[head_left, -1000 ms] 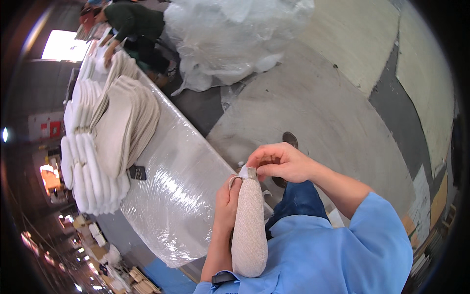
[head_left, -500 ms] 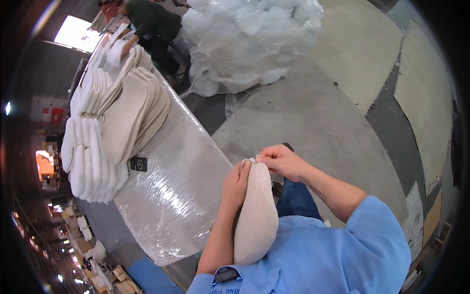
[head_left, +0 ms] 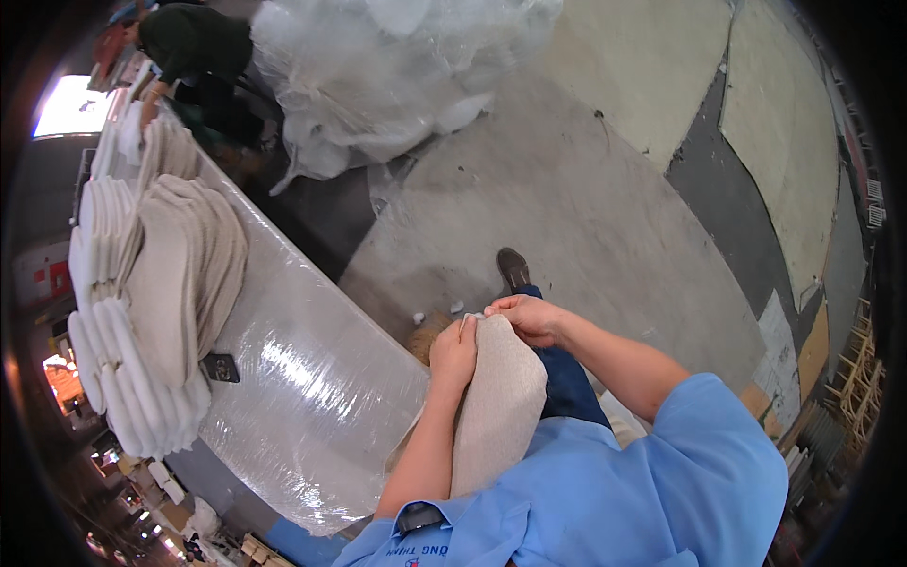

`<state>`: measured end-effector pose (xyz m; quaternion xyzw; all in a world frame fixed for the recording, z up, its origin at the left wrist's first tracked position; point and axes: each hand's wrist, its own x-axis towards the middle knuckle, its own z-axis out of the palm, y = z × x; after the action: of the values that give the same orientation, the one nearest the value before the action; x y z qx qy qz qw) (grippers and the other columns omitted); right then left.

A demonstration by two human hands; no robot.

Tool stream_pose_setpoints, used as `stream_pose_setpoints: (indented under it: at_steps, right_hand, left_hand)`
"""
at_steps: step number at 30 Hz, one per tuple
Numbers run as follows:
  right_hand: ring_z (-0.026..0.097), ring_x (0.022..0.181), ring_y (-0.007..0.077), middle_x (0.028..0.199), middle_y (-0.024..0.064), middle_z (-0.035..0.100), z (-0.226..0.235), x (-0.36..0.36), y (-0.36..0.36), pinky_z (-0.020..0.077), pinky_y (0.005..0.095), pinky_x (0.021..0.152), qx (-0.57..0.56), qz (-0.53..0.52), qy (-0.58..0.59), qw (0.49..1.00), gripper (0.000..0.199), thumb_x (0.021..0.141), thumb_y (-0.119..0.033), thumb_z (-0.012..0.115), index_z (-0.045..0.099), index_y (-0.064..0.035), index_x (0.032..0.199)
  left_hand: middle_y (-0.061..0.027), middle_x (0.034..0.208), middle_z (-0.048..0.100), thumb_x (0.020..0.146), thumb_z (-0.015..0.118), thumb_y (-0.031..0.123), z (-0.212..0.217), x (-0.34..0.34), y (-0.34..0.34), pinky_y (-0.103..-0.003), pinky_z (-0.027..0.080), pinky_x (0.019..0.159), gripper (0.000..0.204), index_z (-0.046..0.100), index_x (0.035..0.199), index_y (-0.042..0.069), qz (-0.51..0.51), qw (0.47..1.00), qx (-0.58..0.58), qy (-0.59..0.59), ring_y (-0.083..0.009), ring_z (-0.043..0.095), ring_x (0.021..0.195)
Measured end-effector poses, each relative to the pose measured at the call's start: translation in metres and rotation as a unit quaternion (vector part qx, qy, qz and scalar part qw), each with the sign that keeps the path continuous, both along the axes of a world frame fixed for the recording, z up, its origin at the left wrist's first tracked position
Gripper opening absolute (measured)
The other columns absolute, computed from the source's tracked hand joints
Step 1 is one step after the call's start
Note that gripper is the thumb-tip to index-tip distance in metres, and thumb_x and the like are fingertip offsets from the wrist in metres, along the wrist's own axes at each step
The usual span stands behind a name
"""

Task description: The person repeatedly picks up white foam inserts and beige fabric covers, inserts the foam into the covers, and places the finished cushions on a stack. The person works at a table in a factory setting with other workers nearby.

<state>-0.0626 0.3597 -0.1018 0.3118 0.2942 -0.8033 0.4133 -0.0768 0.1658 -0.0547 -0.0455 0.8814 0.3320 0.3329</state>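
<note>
Upright against my body stands a long beige fabric cover (head_left: 498, 397), with a rounded, knitted-looking surface. My left hand (head_left: 453, 354) is closed on the left side of its top edge. At the same end my right hand (head_left: 525, 319) pinches the edge between thumb and fingers, close to my left fingertips. A speck of white shows between the hands, too small to make out. The cover's lower end is hidden behind my left forearm and blue shirt.
To my left, a plastic-wrapped table (head_left: 312, 378) bears stacked beige covers (head_left: 184, 265), white padded pieces (head_left: 142, 378) and a small black object (head_left: 221, 368). Beyond it, a person in dark green (head_left: 194, 42) bends beside a big clear bag of white filling (head_left: 397, 76). Flat sheets (head_left: 784, 151) cover the floor.
My view has swung, so the table and bag sit farther left. The cover's upper part looks broader and flatter, and the white tuft at its tip shows less. Both hands keep their grip.
</note>
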Motion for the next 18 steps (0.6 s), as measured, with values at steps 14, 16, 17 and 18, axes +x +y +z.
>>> stream_pose_setpoints:
  at_steps: [14,16,17,18]
  right_hand:
    - [0.065,0.073,0.0102,0.085,0.0008,0.069,-0.023,-0.024,-0.022,0.0559,0.0308,0.064,0.022,0.169,-0.128,0.977,0.026,0.107,-0.028,0.072,0.068,-0.0079,0.092]
    - [0.067,0.075,0.0110,0.088,0.0019,0.070,-0.026,-0.031,-0.021,0.0576,0.0311,0.066,-0.003,0.191,-0.137,0.972,0.024,0.106,-0.028,0.073,0.068,-0.0071,0.095]
    - [0.067,0.076,0.0111,0.089,0.0022,0.070,-0.026,-0.032,-0.023,0.0580,0.0312,0.067,-0.005,0.196,-0.148,0.969,0.024,0.106,-0.028,0.072,0.069,-0.0066,0.097]
    - [0.068,0.077,0.0113,0.091,0.0025,0.071,-0.025,-0.033,-0.024,0.0585,0.0314,0.067,-0.008,0.201,-0.159,0.967,0.024,0.107,-0.028,0.072,0.069,-0.0061,0.098]
  left_hand:
    - [-0.0227,0.078,0.067,0.110,0.058,0.034,-0.018,0.007,-0.007,-0.042,0.051,0.073,0.043,0.071,0.093,-0.003,0.219,0.968,0.060,-0.105,-0.0286,0.062,0.071]
    - [-0.0215,0.077,0.066,0.110,0.058,0.033,-0.023,0.006,-0.010,-0.041,0.050,0.073,0.042,0.071,0.093,-0.004,0.211,0.971,0.058,-0.095,-0.0260,0.061,0.071]
    - [-0.0209,0.076,0.066,0.110,0.058,0.032,-0.025,0.007,-0.012,-0.040,0.050,0.073,0.042,0.071,0.093,-0.004,0.206,0.973,0.056,-0.088,-0.0248,0.060,0.070]
    - [-0.0203,0.075,0.066,0.110,0.058,0.032,-0.027,0.008,-0.013,-0.040,0.050,0.073,0.042,0.071,0.092,-0.004,0.220,0.969,0.062,-0.092,-0.0244,0.060,0.070]
